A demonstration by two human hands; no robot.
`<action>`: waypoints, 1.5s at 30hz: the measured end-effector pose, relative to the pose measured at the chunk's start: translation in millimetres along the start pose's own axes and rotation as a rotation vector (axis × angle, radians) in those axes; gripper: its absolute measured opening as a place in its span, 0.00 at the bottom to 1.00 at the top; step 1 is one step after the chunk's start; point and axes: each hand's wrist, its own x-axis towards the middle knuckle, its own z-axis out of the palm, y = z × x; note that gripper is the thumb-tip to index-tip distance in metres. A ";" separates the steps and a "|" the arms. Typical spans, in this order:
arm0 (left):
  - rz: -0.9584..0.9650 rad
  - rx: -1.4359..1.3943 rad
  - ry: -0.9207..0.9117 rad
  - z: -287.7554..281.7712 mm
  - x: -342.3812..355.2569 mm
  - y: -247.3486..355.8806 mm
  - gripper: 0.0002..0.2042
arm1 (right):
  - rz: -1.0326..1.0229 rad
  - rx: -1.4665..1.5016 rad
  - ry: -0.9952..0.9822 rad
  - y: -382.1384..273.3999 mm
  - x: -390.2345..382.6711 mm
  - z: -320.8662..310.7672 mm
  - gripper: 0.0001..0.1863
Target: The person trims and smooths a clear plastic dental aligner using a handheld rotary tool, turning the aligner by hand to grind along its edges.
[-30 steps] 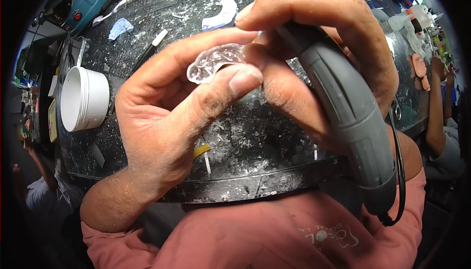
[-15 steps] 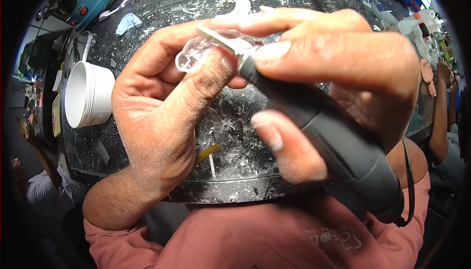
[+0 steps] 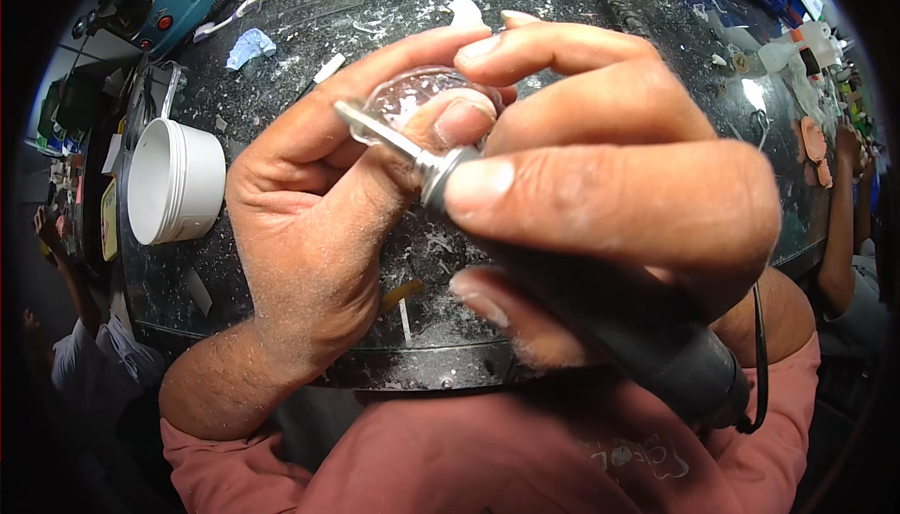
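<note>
1. Left hand (image 3: 309,223) pinches a clear plastic piece (image 3: 408,97) between thumb and fingers, closed on it, held up over the table (image 3: 581,7).
2. Right hand (image 3: 619,186) is wrapped tight round a dark rotary tool (image 3: 647,326); its metal bit (image 3: 375,129) lies against the clear piece.
3. Cord (image 3: 757,364) hangs from the tool's rear end.
4. White tub (image 3: 173,181) stands on the table just left of the left hand.
5. Table is dark, dusted with white shavings.
6. Another person's arm (image 3: 839,223) at far right.
</note>
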 end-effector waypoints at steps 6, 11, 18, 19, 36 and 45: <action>-0.059 0.010 0.030 -1.7 0.0 0.9 0.24 | -0.038 -0.134 -0.168 -3.9 7.7 -3.0 0.20; 0.119 -0.054 -0.103 -4.1 3.6 -8.1 0.23 | 0.013 -0.095 -0.191 -9.2 7.6 -18.0 0.20; 0.045 -0.025 -0.135 -6.7 3.3 0.4 0.20 | 0.057 -0.158 -0.220 -3.4 8.2 -35.8 0.23; 0.049 -0.004 -0.141 -7.3 3.1 0.0 0.20 | 0.021 -0.145 -0.261 -2.6 9.2 -36.2 0.22; -0.024 0.058 -0.142 -0.2 -7.3 18.5 0.26 | -0.029 -0.086 -0.250 -6.9 8.4 -27.5 0.22; -0.189 -0.025 -0.133 -8.5 -7.3 14.4 0.27 | -0.025 -0.027 -0.003 0.6 -4.4 -5.5 0.20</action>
